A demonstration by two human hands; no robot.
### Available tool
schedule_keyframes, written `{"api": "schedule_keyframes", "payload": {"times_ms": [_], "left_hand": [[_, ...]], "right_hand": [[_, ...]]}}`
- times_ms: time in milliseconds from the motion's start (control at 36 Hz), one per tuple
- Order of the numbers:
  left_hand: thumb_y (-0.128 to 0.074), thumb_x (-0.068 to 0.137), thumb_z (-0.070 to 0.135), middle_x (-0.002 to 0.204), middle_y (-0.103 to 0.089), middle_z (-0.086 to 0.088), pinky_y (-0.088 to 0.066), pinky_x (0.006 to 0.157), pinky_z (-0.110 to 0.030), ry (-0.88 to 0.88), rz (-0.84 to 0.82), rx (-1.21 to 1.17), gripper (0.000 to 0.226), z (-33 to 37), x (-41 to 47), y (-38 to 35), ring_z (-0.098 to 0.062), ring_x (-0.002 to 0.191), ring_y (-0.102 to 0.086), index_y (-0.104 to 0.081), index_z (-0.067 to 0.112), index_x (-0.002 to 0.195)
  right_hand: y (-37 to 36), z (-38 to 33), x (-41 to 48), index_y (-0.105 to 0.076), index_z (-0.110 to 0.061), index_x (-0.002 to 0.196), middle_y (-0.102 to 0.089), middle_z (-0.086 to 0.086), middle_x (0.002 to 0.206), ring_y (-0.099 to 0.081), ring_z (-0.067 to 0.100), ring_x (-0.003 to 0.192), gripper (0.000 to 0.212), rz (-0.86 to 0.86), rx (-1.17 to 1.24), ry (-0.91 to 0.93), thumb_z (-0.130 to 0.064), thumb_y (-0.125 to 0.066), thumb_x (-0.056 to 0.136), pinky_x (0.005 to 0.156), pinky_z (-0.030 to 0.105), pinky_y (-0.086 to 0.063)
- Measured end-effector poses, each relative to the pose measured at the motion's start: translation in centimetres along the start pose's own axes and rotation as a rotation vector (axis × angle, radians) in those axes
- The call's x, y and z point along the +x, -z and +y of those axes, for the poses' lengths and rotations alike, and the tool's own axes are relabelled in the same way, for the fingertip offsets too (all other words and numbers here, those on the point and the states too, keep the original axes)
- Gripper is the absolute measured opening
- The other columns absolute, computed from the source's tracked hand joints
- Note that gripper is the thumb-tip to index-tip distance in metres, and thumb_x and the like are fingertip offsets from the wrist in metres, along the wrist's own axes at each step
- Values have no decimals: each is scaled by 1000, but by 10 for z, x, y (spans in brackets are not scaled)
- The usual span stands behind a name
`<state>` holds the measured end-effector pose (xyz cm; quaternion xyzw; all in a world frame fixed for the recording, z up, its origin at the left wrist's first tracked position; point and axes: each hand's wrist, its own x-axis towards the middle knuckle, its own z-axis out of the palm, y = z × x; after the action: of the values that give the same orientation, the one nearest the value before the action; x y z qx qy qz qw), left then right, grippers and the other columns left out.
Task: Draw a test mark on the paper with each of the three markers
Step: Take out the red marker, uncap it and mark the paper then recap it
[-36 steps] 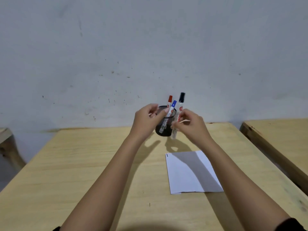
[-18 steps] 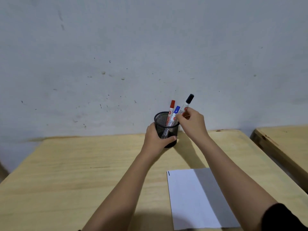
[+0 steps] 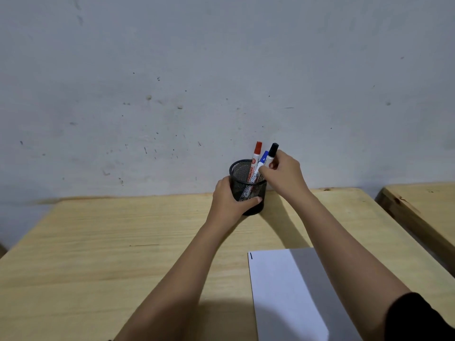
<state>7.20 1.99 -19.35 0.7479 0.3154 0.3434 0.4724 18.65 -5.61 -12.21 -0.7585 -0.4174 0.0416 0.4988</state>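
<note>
Black marker standing cap up, pinched near the top by the thumb and fingers of the right hand. Lower now than a second ago. Held out in front of the cup back then, now dropped down inside the mesh cup. Right hand curled around it, not let go yet.

Blue marker and red marker in the same cup, just left of the right hand's fingertips, caps on.

Left hand wrapped round the cup, thumb across the front, keeping it steady. Cup up in the air a second ago, now set down on the table, close to the wall.

Paper lying flat under the right forearm, well back from both hands. One short black line at its top left corner. No red or blue line to be seen.

So, most likely: black test done and that marker put away. Two markers left to try. Next, probably, letting go of the black one and pulling out red or blue. Both very close together, so easy to grab the wrong one or tip the cup.
</note>
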Motion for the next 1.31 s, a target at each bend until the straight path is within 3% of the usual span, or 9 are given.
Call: {"api": "schedule_keyframes", "payload": {"times_ms": [167,361,667,778,889,972,1083,1194,1306], "left_hand": [[-80,51,46,115,-55,0,-53,92,-42,-21,2,8,73,-1,1,-1,-17,107,-60,-54,19,114],[-82,53,45,116,-55,0,-53,93,-41,-25,-9,9,73,-3,3,0,-17,108,-59,-54,19,115],[-85,61,33,117,-53,-3,-50,94,-37,-35,-3,32,67,0,2,2,-18,110,-56,-53,14,116],[-85,62,31,117,-52,-4,-50,94,-36,-36,2,37,65,2,1,3,-18,110,-55,-53,15,116],[-84,61,35,118,-53,-4,-50,95,-39,-35,-8,39,68,1,1,3,-18,109,-56,-52,15,117],[-84,60,35,118,-53,-4,-50,94,-39,-36,-3,50,68,2,1,2,-18,109,-56,-53,15,117],[-84,61,35,117,-52,-3,-50,94,-37,-36,-2,62,67,5,0,3,-17,108,-56,-52,15,117],[-83,63,34,116,-52,-3,-49,92,-33,-38,2,81,64,9,-3,4,-17,107,-55,-53,14,116],[-82,63,35,113,-53,-4,-47,88,-29,-29,-1,106,62,11,-5,4,-16,107,-53,-53,13,114]], "right_hand": [[-1,1,1,-48,-8,84,-49,-2,73,-44,13,67,14,17,34,-53,-11,-61,79,54,19,-34],[-2,4,1,-50,-7,82,-53,4,76,-46,18,74,14,24,72,-88,-13,-62,78,57,22,-36],[-2,-7,17,-56,-11,96,-48,-10,75,-46,0,67,23,81,233,-180,-20,-69,80,51,7,-37],[-9,-9,20,-61,-5,96,-56,-1,80,-51,13,73,29,83,183,-195,-19,-74,74,57,17,-38],[-16,-8,20,-65,2,90,-57,-1,71,-52,16,70,28,110,168,-178,-19,-74,73,57,19,-38],[-17,-9,21,-67,-2,85,-54,-4,64,-52,16,66,23,124,142,-158,-19,-75,71,55,18,-39],[-15,-15,21,-69,-7,87,-58,-7,68,-54,10,64,22,134,178,-127,-19,-77,70,64,26,-49],[-3,-29,16,-65,-12,85,-61,-8,70,-58,3,65,16,177,322,-24,-15,-75,74,63,21,-51],[14,-49,10,-61,-17,84,-65,-10,79,-61,-6,69,15,250,440,113,-10,-72,76,76,19,-51]]}}
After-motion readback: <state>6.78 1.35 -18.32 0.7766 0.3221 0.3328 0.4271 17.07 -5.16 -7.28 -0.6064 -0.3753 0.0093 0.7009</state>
